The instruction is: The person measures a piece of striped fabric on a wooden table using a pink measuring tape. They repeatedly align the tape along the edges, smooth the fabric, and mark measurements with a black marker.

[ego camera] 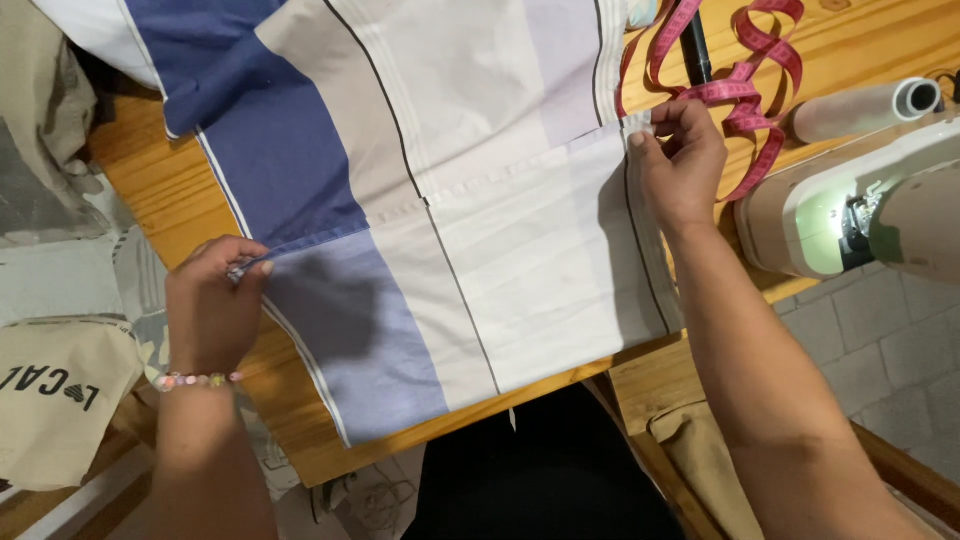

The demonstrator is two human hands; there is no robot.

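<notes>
A striped cloth in blue, beige and white lies spread over a wooden desk, its lower part hanging past the near edge. The left hand pinches the cloth's left edge between thumb and fingertips. The right hand pinches its right edge. A pink tape measure coils just beyond, near a sewing machine at the desk's right edge.
</notes>
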